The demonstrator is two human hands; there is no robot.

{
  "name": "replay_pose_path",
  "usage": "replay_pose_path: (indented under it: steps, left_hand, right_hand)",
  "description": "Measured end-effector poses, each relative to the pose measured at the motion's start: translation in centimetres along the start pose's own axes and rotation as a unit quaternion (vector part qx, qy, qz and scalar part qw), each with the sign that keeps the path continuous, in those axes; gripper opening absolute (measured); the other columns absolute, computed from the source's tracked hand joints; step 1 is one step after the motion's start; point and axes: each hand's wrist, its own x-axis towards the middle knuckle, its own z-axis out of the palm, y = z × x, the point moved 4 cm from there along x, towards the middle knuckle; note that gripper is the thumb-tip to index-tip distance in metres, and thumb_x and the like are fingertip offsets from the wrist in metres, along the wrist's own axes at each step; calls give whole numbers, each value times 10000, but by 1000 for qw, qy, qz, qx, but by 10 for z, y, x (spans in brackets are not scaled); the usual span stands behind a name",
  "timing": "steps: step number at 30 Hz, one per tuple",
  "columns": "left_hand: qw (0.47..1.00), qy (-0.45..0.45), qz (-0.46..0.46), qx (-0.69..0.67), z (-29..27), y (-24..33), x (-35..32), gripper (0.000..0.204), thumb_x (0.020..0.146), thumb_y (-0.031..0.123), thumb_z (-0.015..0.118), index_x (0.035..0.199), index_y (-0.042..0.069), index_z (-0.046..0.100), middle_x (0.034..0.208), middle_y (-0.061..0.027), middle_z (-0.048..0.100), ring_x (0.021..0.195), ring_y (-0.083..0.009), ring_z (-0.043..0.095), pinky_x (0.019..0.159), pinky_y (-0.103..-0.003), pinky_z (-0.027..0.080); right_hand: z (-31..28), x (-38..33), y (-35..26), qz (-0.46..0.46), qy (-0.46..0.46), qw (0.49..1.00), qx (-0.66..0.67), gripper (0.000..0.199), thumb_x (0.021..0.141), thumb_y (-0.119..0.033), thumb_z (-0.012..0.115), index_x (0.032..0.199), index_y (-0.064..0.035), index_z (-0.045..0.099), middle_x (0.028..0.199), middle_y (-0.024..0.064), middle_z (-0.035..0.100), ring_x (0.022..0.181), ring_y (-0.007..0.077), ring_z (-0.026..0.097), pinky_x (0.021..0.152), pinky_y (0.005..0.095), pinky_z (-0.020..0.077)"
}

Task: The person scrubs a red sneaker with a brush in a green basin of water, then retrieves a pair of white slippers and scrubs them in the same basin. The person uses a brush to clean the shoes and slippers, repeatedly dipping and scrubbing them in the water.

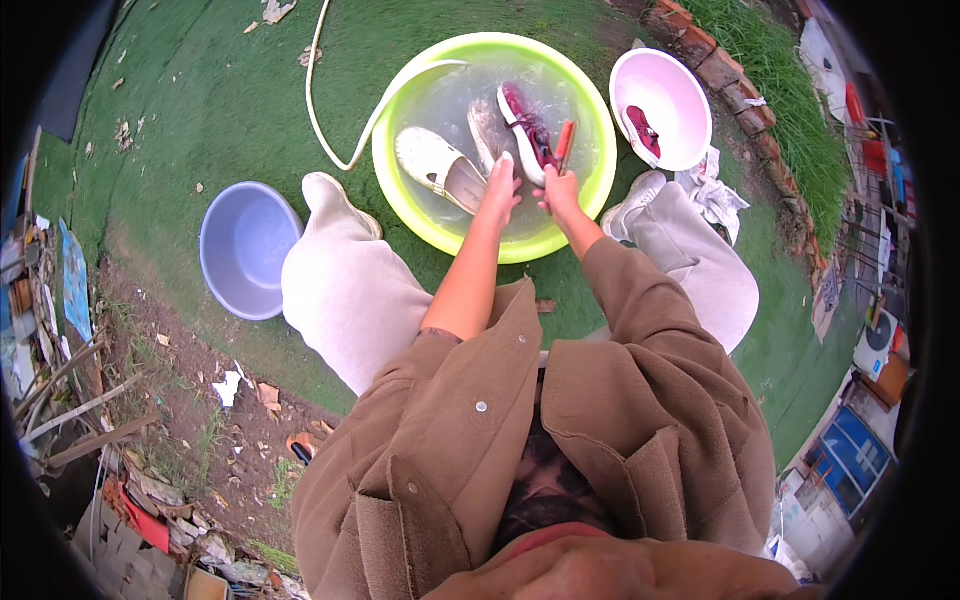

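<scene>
In the large lime-green basin (386, 190) of cloudy water lie a white slip-on shoe (425, 155), a greyish shoe (487, 130) and a maroon shoe (525, 125) with a white sole. My left hand (498, 190) is over the near part of the basin, fingers apart, beside the greyish shoe's near end; it holds nothing that I can see. Close by on the right, my right hand (560, 190) is closed at the lower end of a red-handled tool (565, 143), whose working end is hidden. That hand is right by the maroon shoe's near end.
A pale hose (318, 110) runs over the basin's left rim into the water. A blue-purple tub (212, 250) stands at left. A pink tub (688, 150) at right holds another maroon shoe (643, 132). White cloth (712, 195) lies beside it. Bricks (720, 70) edge the grass.
</scene>
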Motion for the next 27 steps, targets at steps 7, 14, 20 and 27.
replay_pose_path:
  steps: [7,14,20,27]
  left_hand:
    - [932,-105,-172,-300,-8,-14,-20,600,973,594,334,1259,98,514,1172,-156,611,987,-348,615,795,-492,553]
    - [921,-88,-230,-301,-26,-17,-6,641,938,641,361,1288,123,504,1211,-148,590,1083,-361,581,850,-523,534]
    - [941,-39,-193,-277,-28,-10,-3,631,953,627,306,1270,126,525,1211,-154,596,1062,-341,611,843,-510,551]
    - [937,-12,-180,-299,-31,-10,7,684,962,629,270,1324,95,496,1222,-208,577,1106,-413,570,873,-535,535]
  right_hand:
    - [-7,-54,4,-13,-96,985,-140,565,909,-541,547,1030,11,544,764,123,641,489,144,544,427,299,450]
    - [-36,-78,-15,-309,-147,865,-367,568,968,-375,494,1445,-82,396,1095,231,624,1020,334,616,938,383,449]
    - [-10,-35,-23,-309,-92,790,-522,537,925,-347,550,1438,-361,394,1007,180,626,937,375,623,809,460,496]
    - [4,2,-7,-224,-224,909,-269,524,919,-314,567,1425,-236,456,1190,180,630,1080,299,621,910,377,474]
